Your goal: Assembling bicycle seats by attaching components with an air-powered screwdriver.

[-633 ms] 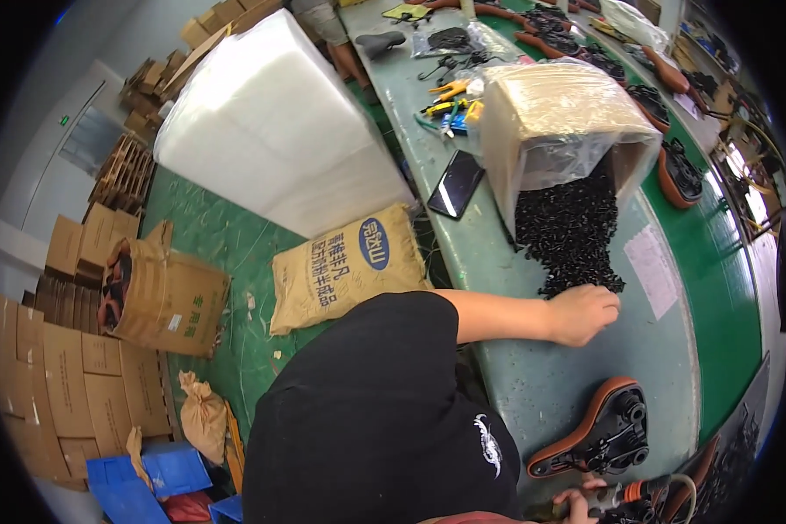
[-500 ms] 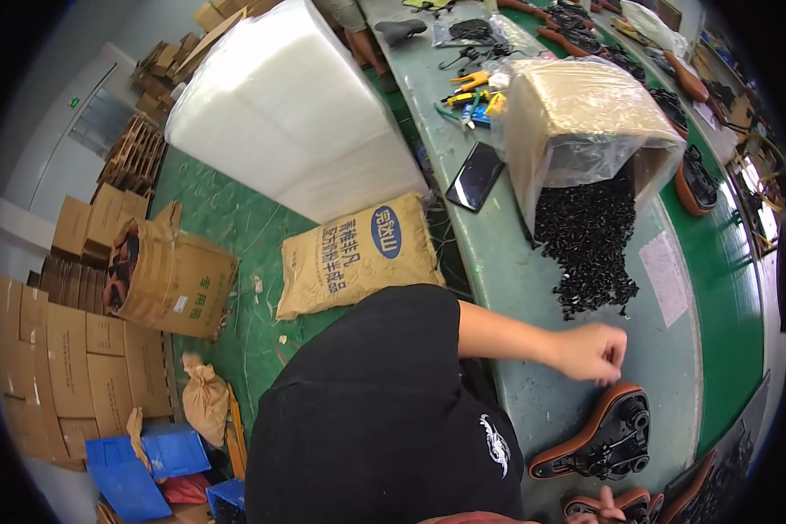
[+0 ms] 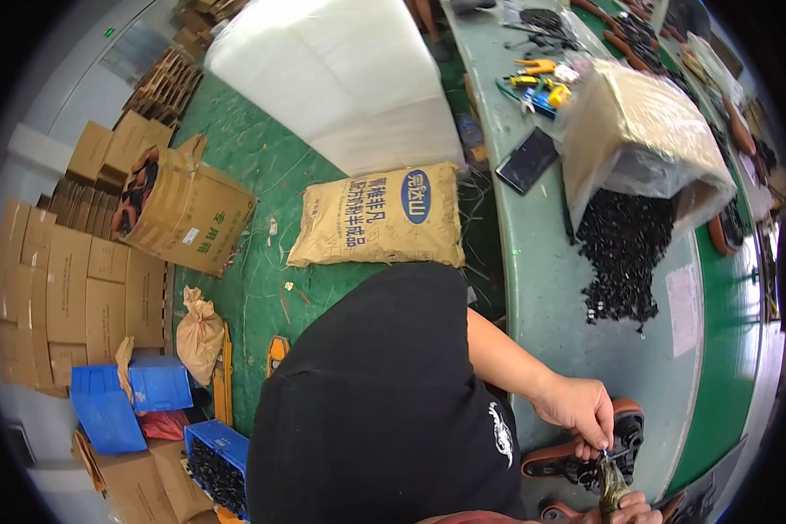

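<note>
On the bench at lower right lies a bicycle saddle, underside up, brown round the edge with black metal fittings. Over it, my left hand has thumb and fingers pinched together at the tip of a tool; whatever small piece they hold is too small to make out. My right hand, cut off by the lower edge, is closed round the tool, which resembles a screwdriver with a greenish, see-through body. Beyond the left hand, a heap of small black screws spills from a tipped, plastic-lined carton.
A black phone and several pliers and cutters lie farther along the bench. A paper sheet is right of the screws. More saddles line the far side. A full sack rests on the floor at left.
My left hand has moved from beside the screw heap down over the saddle. My right hand has come up with the tool, its tip at the left fingers. The whole view has shifted.
</note>
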`<action>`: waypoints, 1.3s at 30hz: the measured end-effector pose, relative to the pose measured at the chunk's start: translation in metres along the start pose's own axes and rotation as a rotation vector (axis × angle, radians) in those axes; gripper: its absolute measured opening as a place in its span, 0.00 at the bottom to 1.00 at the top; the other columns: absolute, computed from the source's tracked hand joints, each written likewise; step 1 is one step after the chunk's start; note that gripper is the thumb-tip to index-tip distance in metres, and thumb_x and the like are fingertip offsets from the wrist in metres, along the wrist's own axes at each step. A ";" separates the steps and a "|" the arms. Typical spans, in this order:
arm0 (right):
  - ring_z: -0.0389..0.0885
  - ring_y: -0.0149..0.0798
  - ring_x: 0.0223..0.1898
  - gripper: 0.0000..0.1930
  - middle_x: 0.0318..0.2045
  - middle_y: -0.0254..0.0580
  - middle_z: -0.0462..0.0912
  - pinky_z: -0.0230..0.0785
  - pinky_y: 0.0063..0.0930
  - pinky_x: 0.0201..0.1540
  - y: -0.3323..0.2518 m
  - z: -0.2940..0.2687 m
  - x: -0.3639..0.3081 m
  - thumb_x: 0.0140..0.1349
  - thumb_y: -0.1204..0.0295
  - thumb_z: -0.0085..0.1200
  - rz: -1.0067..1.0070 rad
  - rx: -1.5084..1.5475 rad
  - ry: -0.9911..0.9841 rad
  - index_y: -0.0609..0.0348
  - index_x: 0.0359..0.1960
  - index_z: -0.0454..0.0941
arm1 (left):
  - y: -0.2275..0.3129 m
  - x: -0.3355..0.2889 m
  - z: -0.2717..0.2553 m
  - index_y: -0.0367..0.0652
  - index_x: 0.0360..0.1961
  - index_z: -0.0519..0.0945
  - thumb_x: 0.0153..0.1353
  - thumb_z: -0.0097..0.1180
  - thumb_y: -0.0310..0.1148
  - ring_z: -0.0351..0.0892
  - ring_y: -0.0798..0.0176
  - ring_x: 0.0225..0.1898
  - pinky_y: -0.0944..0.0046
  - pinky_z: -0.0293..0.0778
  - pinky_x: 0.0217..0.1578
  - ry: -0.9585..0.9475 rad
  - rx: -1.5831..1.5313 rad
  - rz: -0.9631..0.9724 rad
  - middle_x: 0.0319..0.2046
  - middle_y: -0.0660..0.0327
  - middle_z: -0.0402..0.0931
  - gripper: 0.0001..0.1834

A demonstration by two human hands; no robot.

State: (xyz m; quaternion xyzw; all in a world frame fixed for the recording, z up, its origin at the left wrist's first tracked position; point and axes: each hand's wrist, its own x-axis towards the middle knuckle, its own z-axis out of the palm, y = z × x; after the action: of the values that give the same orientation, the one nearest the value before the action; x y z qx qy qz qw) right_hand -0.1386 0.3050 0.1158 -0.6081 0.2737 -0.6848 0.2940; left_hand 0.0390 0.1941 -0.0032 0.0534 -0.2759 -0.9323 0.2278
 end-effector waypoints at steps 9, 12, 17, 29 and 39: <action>0.84 0.43 0.37 0.18 0.50 0.52 0.76 0.77 0.45 0.44 0.009 0.010 0.006 0.67 0.72 0.60 -0.096 0.037 0.192 0.52 0.53 0.66 | 0.034 0.022 0.000 0.32 0.51 0.86 0.77 0.55 0.28 0.84 0.67 0.30 0.64 0.81 0.33 -0.023 0.355 -0.286 0.31 0.58 0.85 0.12; 0.84 0.41 0.31 0.18 0.49 0.53 0.76 0.78 0.47 0.44 -0.026 0.008 -0.011 0.69 0.74 0.58 -0.051 -0.033 0.273 0.54 0.55 0.65 | 0.020 0.040 0.008 0.30 0.50 0.87 0.72 0.59 0.20 0.86 0.65 0.35 0.64 0.83 0.38 -0.254 0.331 -0.140 0.37 0.55 0.86 0.10; 0.89 0.43 0.37 0.29 0.60 0.56 0.74 0.82 0.45 0.49 -0.020 -0.011 -0.020 0.68 0.63 0.69 -0.146 -0.032 0.156 0.52 0.65 0.65 | 0.014 0.043 0.011 0.29 0.52 0.84 0.79 0.54 0.31 0.85 0.63 0.33 0.63 0.83 0.36 -0.260 0.071 -0.438 0.35 0.53 0.85 0.14; 0.80 0.37 0.34 0.20 0.49 0.56 0.76 0.78 0.47 0.48 -0.025 -0.029 -0.014 0.70 0.80 0.51 -0.092 -0.434 0.250 0.52 0.61 0.64 | 0.021 0.120 -0.021 0.41 0.67 0.74 0.43 0.79 0.33 0.79 0.48 0.52 0.52 0.77 0.53 -0.235 1.694 0.541 0.49 0.52 0.81 0.46; 0.82 0.40 0.33 0.15 0.46 0.56 0.80 0.80 0.47 0.46 0.027 -0.037 0.007 0.69 0.81 0.53 0.030 -0.422 0.293 0.54 0.54 0.68 | -0.003 0.130 -0.040 0.41 0.49 0.82 0.43 0.75 0.28 0.83 0.47 0.46 0.52 0.79 0.49 -0.125 1.517 0.584 0.42 0.55 0.83 0.28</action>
State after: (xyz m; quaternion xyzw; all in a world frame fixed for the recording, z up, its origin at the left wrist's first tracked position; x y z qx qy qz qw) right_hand -0.1744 0.2822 0.0961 -0.5460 0.4590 -0.6891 0.1279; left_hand -0.0687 0.1174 -0.0354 0.0670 -0.8473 -0.3959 0.3475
